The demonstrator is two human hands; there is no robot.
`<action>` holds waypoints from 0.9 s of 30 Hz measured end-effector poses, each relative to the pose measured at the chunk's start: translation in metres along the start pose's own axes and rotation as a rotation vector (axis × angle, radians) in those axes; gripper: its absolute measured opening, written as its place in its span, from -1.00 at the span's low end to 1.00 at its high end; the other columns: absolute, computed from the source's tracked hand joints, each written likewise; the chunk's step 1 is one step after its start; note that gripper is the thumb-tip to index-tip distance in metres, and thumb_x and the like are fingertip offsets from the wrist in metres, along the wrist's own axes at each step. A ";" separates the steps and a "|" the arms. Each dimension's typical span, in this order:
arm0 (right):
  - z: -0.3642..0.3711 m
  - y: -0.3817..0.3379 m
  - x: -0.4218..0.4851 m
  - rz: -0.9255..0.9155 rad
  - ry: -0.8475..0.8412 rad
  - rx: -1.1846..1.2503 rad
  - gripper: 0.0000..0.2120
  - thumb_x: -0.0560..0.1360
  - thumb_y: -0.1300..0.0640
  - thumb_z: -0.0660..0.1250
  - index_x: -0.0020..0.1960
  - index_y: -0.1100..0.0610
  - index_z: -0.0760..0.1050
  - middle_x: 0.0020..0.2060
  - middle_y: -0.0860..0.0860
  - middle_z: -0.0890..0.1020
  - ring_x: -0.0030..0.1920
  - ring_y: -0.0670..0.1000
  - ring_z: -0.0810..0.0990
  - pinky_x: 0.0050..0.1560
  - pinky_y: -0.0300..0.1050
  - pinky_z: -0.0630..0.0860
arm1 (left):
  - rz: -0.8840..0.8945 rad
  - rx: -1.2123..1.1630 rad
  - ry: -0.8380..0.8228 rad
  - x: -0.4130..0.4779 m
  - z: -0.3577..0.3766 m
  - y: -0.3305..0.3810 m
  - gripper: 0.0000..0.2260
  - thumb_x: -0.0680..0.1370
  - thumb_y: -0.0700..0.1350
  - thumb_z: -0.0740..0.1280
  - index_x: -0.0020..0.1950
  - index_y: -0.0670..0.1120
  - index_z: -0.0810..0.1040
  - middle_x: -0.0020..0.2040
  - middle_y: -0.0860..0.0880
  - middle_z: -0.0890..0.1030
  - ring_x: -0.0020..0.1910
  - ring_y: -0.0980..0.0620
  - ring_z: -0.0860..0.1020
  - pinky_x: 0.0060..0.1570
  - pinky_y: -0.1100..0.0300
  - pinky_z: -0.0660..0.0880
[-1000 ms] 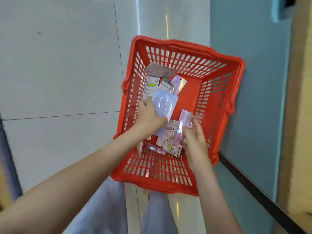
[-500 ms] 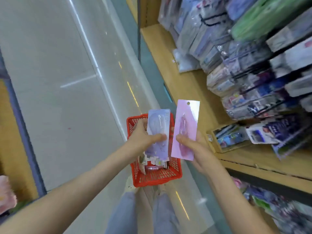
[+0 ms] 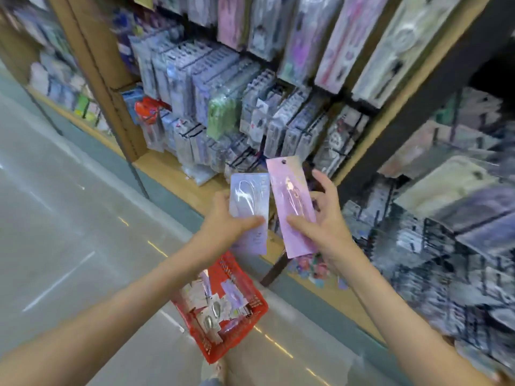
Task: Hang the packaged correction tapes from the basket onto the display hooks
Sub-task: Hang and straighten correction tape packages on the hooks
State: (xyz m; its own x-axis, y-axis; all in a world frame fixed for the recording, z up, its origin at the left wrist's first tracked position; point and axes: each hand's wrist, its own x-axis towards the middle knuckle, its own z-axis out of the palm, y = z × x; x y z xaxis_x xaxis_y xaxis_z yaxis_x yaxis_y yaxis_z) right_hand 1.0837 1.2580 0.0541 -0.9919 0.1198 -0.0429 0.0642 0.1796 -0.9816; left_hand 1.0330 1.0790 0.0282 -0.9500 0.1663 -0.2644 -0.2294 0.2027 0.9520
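My left hand (image 3: 223,227) grips a pale blue correction tape pack (image 3: 249,201) by its lower edge. My right hand (image 3: 323,215) holds a longer pink correction tape pack (image 3: 292,201), its hang hole at the top. Both packs are raised in front of the display hooks (image 3: 250,129), which carry rows of packaged stationery. The red basket (image 3: 250,316) sits on the floor below my arms, with several more packs inside.
A wooden shelf ledge (image 3: 172,176) runs under the hanging goods. A dark upright post (image 3: 390,129) splits the display; more blurred packs (image 3: 446,218) fill the right section. Grey tiled floor (image 3: 69,218) spreads to the left.
Both hands lifted a pack each out of the basket and rose to the display. The view swung up from the basket to the hooks.
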 end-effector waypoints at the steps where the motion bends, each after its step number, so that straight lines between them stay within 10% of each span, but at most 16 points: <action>1: -0.017 -0.008 -0.016 -0.040 0.037 0.026 -0.31 0.29 0.03 0.49 0.23 -0.43 0.23 0.10 -0.11 0.57 0.08 -0.14 0.57 0.03 -0.18 0.45 | 0.057 0.000 -0.009 -0.012 0.015 0.013 -0.43 0.35 -0.23 0.55 0.24 -0.12 0.32 0.08 -0.03 0.52 0.04 0.02 0.53 0.10 0.09 0.49; 8: -0.130 -0.038 -0.148 -0.220 0.231 -0.013 -0.38 0.44 0.23 0.46 0.37 -0.12 0.30 0.17 -0.22 0.49 0.04 -0.28 0.56 -0.01 -0.27 0.53 | 0.293 0.051 -0.210 -0.127 0.136 0.080 -0.44 0.35 -0.11 0.56 0.22 -0.03 0.33 0.02 0.11 0.55 -0.03 0.18 0.56 -0.01 0.17 0.52; 17: -0.260 -0.107 -0.247 -0.402 0.482 -0.413 -0.43 0.61 0.12 0.22 0.49 -0.28 0.10 0.30 -0.41 0.30 0.28 -0.42 0.28 0.15 -0.58 0.20 | 0.576 0.288 -0.260 -0.217 0.229 0.178 -0.33 0.39 0.06 0.50 0.39 0.02 0.26 0.15 0.11 0.45 0.07 0.06 0.49 -0.23 0.29 0.41; 21: -0.297 -0.153 -0.251 -0.495 0.584 -0.690 -0.41 0.59 0.07 0.22 0.50 -0.28 0.05 0.03 -0.02 0.43 -0.07 -0.28 0.36 -0.09 -0.56 0.23 | 0.712 0.344 -0.226 -0.232 0.245 0.225 -0.32 0.40 0.07 0.50 0.40 0.00 0.24 0.18 0.07 0.45 0.04 0.07 0.44 -0.18 0.22 0.40; 27: -0.335 -0.224 -0.248 -0.644 0.679 -0.828 -0.39 0.55 0.15 0.25 0.50 -0.21 0.13 -0.11 -0.07 0.28 -0.24 -0.21 0.37 -0.11 -0.56 0.26 | 0.916 0.326 -0.172 -0.237 0.256 0.300 -0.31 0.40 0.06 0.49 0.41 -0.03 0.22 0.18 0.04 0.48 0.05 0.05 0.49 -0.06 0.17 0.42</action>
State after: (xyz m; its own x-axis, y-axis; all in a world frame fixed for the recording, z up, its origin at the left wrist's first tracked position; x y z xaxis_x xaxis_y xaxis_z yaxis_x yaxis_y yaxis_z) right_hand 1.3522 1.5147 0.3468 -0.6271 0.2171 0.7481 -0.1175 0.9230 -0.3663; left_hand 1.2441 1.3477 0.3366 -0.6816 0.5244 0.5104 0.6737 0.1775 0.7174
